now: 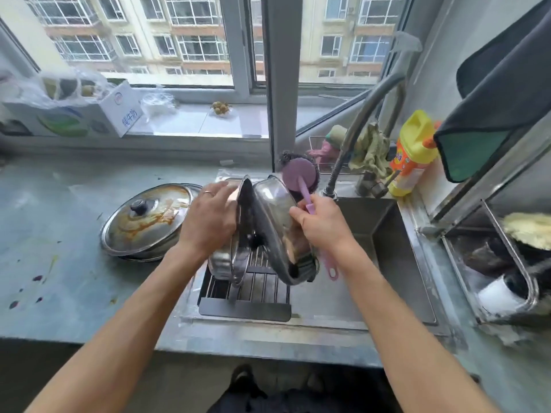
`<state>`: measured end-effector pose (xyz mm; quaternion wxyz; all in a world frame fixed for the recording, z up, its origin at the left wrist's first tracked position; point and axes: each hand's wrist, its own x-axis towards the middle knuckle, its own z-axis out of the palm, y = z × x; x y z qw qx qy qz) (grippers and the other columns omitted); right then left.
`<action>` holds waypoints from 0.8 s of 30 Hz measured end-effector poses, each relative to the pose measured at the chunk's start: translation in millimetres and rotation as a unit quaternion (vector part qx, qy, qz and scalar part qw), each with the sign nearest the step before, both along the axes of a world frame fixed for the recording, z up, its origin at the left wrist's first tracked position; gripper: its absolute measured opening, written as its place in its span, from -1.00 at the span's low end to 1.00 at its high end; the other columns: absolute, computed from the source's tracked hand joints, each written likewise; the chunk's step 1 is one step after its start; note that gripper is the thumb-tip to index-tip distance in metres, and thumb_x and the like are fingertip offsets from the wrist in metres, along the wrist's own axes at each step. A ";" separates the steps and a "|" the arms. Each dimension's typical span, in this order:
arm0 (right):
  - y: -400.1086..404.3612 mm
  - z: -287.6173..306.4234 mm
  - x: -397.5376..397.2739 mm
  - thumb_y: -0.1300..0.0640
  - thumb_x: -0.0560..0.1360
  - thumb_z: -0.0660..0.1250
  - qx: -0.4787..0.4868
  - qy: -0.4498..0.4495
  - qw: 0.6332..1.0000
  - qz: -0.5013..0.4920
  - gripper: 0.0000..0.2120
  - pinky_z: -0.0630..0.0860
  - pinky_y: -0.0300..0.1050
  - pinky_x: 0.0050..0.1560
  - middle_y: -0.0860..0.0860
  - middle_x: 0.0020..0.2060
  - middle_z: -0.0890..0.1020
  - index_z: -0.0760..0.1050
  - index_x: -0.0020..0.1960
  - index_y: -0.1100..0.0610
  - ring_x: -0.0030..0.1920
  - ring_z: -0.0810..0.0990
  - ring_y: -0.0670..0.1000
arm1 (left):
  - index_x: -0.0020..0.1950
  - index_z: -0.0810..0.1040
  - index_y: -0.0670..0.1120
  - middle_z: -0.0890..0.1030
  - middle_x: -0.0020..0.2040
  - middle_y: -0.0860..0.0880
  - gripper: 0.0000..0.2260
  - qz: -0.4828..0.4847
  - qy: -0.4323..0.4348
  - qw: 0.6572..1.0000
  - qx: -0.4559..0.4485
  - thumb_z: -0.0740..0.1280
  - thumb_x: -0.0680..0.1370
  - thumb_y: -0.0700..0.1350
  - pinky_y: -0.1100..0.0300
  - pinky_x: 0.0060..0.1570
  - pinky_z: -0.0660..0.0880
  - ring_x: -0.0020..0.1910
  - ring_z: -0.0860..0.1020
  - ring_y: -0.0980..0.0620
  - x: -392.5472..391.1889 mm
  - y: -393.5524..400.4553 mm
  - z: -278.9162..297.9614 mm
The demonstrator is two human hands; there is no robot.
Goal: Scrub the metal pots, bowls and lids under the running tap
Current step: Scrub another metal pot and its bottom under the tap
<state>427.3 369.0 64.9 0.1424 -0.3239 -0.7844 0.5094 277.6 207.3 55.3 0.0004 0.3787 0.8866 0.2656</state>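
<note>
**Sink station: pots, lids and brush in hand**

Landmark: the steel sink (387,263), set into the grey tabletop (59,248).

1. Black slatted draining rack (247,293), across the sink's left part, at its near edge. Metalware stands on it.
2. Left hand (208,222), over the rack, on the sink's left. Its fingers are curled round the rim of a round steel pot (222,263) that stands tipped on its side on the rack; a ring shows on one finger.
3. Round steel lid with dark rim (274,222), tilted, leaning just right of the pot, its lower edge at the rack.
4. Right hand (322,222), over the sink's middle. Its fingers are clenched round the handle of a lilac long-handled dish brush (301,180); the round brush head stands above the hand, beside the lid's upper edge. The handle's end shows below the wrist.
5. Large steel lid with black knob (146,219), stained orange, lying flat on the tabletop left of the sink, resting on another vessel.
6. Curved steel tap (354,135), behind the sink, spout pointing down at the sink's far edge. Whether water runs cannot be told.
7. Yellow detergent bottle with orange label (411,153), at the sink's far right corner; an olive rag (372,147) hangs between it and the tap.
8. White printed carton (89,114), on the window sill, well left of and beyond the sink.
</note>
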 end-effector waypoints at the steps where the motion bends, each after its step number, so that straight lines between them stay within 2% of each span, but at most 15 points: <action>1: -2.5 -1.7 -14.4 0.14 0.56 0.34 -0.024 0.006 1.000 -0.012 -0.87 0.42 -0.19 -0.30 0.03 -0.27 0.56 0.52 -0.10 0.20 -0.31 0.49 -0.03 | 0.43 0.53 -0.19 0.54 0.40 -0.23 -0.67 0.001 -0.023 1.000 0.001 0.25 0.66 -0.20 -0.01 0.39 0.35 0.41 0.45 -0.19 -7.9 -6.7 0.3; 3: -5.9 -9.6 -37.1 0.16 0.57 0.34 -0.077 0.019 0.996 -0.038 -0.86 0.37 -0.10 -0.33 0.03 -0.35 0.52 0.50 -0.15 0.18 -0.39 0.44 0.00 | 0.34 0.58 -0.22 0.62 0.28 -0.22 -0.73 -0.016 -0.058 0.998 0.003 0.23 0.68 -0.22 0.04 0.23 0.47 0.26 0.56 -0.21 -19.4 -15.9 -6.1; 4: -6.9 -15.2 -45.7 0.17 0.57 0.34 -0.095 0.021 0.994 -0.049 -0.85 0.36 -0.10 -0.37 0.02 -0.37 0.50 0.49 -0.16 0.17 -0.40 0.43 -0.01 | 0.29 0.61 -0.22 0.64 0.25 -0.20 -0.75 -0.030 -0.065 0.997 0.002 0.23 0.68 -0.22 0.00 0.22 0.51 0.22 0.58 -0.20 -22.7 -18.9 -11.0; 7: -19.5 -29.1 -72.7 0.21 0.58 0.31 -0.116 0.008 0.990 -0.084 -0.81 0.39 -0.13 -0.41 0.04 -0.35 0.52 0.46 -0.21 0.15 -0.40 0.46 -0.02 | 0.32 0.64 -0.15 0.58 0.39 -0.08 -0.72 -0.062 -0.066 0.996 0.000 0.29 0.64 -0.21 -0.05 0.36 0.48 0.33 0.55 -0.14 -37.0 -31.2 -20.6; 12: -31.8 -53.9 -98.6 0.24 0.58 0.29 -0.136 -0.027 0.984 -0.109 -0.82 0.33 -0.16 -0.50 0.09 -0.38 0.47 0.45 -0.21 0.20 -0.48 0.38 -0.01 | 0.41 0.57 -0.10 0.53 0.45 -0.03 -0.63 -0.111 -0.061 0.992 0.012 0.37 0.60 -0.24 -0.05 0.41 0.45 0.41 0.50 -0.09 -46.8 -42.0 -28.1; 15: -37.2 -65.5 -107.0 0.22 0.56 0.31 -0.138 -0.039 0.984 -0.105 -0.80 0.34 -0.13 -0.44 0.11 -0.39 0.47 0.46 -0.24 0.19 -0.46 0.38 0.02 | 0.42 0.56 -0.10 0.52 0.45 -0.03 -0.62 -0.122 -0.068 0.990 0.030 0.36 0.60 -0.26 0.00 0.44 0.40 0.44 0.47 -0.05 -53.0 -47.4 -33.1; 18: -42.3 -69.6 -112.8 0.23 0.55 0.31 -0.173 -0.030 0.980 -0.096 -0.75 0.35 -0.13 -0.45 0.08 -0.45 0.38 0.39 -0.29 0.16 -0.50 0.35 0.01 | 0.42 0.56 -0.10 0.52 0.45 -0.04 -0.63 -0.126 -0.069 0.989 0.042 0.36 0.61 -0.26 0.09 0.43 0.33 0.44 0.46 -0.03 -56.3 -48.1 -36.9; 21: -44.4 -67.0 -114.8 0.16 0.54 0.41 -0.258 -0.023 0.962 -0.091 -0.82 0.43 -0.18 -0.49 0.09 -0.39 0.46 0.48 -0.17 0.20 -0.52 0.38 -0.06 | 0.41 0.56 -0.13 0.53 0.44 -0.05 -0.64 -0.131 -0.066 0.988 0.049 0.35 0.61 -0.27 0.18 0.44 0.27 0.45 0.45 -0.03 -57.5 -48.1 -41.2; 24: -41.1 -69.2 -112.3 -0.01 0.46 0.50 -0.267 -0.045 0.959 -0.086 -0.63 0.46 -0.21 -0.42 0.08 -0.20 0.61 0.59 0.06 0.28 -0.44 0.43 -0.10 | 0.42 0.56 -0.12 0.53 0.45 -0.05 -0.64 -0.139 -0.067 0.986 0.055 0.35 0.62 -0.27 0.18 0.45 0.25 0.45 0.43 0.02 -59.6 -49.1 -42.9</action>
